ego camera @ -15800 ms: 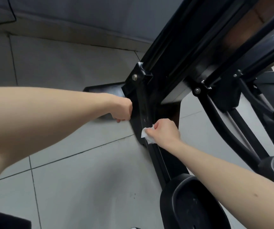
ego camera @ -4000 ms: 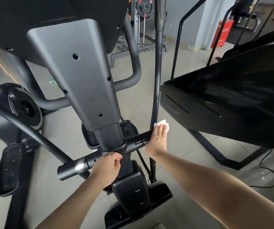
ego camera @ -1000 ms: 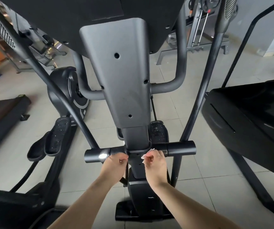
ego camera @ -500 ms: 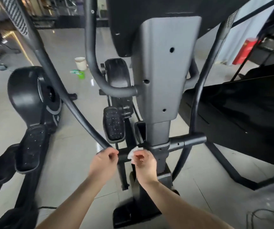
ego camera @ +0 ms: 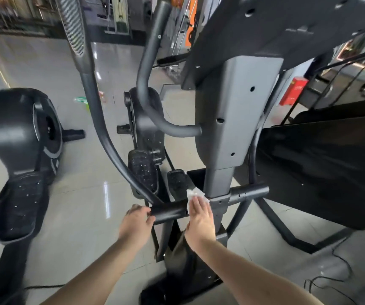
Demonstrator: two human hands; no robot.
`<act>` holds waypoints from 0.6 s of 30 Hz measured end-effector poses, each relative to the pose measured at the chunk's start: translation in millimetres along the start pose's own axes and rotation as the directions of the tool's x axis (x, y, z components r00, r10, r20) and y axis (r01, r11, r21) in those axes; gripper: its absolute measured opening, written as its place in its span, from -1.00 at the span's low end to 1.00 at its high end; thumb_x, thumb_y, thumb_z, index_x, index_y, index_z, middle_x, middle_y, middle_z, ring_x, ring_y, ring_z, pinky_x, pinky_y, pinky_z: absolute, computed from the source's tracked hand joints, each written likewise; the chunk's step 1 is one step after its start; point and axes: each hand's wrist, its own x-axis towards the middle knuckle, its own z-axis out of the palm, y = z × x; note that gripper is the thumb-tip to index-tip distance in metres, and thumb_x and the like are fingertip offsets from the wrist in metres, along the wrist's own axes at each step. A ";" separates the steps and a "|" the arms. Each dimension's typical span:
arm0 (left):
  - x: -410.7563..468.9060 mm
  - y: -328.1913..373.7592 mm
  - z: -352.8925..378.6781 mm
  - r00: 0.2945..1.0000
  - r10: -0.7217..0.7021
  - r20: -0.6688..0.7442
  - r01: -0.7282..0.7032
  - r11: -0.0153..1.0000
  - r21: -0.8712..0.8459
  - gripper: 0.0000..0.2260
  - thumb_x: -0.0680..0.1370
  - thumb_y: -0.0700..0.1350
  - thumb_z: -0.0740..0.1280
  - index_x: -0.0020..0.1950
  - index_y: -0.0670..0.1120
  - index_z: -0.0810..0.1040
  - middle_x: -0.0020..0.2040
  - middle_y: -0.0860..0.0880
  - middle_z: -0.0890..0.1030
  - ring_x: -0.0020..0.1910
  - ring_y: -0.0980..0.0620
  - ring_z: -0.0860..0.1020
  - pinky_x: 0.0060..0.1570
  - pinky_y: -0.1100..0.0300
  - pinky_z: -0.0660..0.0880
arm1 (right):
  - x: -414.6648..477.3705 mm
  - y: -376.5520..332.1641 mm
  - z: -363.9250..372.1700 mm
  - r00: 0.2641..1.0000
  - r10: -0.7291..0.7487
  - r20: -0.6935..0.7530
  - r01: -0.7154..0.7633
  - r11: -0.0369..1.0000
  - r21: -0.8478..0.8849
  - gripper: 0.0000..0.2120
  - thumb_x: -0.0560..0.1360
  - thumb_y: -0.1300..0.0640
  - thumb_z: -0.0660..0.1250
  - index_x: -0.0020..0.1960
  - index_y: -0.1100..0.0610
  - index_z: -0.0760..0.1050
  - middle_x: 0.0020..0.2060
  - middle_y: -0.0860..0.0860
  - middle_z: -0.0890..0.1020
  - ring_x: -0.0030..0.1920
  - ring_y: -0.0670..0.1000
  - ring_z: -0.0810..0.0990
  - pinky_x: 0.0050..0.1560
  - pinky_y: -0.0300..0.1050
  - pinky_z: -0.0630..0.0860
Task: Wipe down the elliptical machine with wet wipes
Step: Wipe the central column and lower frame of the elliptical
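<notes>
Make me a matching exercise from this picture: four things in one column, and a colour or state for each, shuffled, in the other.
Things: 1 wet wipe; 2 left hand; 3 right hand; 4 box on the floor at right.
States: A red; B grips the end of the black crossbar; C white, under fingertips; D flat, fingers straight, pressing.
Pairs: 1-C, 2-B, 3-D, 4-A.

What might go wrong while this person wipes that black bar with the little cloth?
The wet wipe sits only under flat fingers of the right hand, so it may slip off the crossbar. The left hand grips the bar's end beside the swing arm; if that moves, fingers might get pinched.
</notes>
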 end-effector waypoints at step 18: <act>13.4 11.4 6.0 0.999 -0.042 0.025 0.039 0.993 0.110 -0.75 0.63 -0.16 0.32 0.29 0.00 0.48 0.26 0.12 0.52 0.22 0.08 0.47 0.09 0.14 0.47 | 17.5 -20.3 -2.9 0.936 -0.263 0.235 0.307 0.935 -0.177 -0.21 0.59 0.23 0.15 0.66 0.18 -0.24 0.64 0.09 -0.25 0.63 0.09 -0.32 0.61 0.06 -0.34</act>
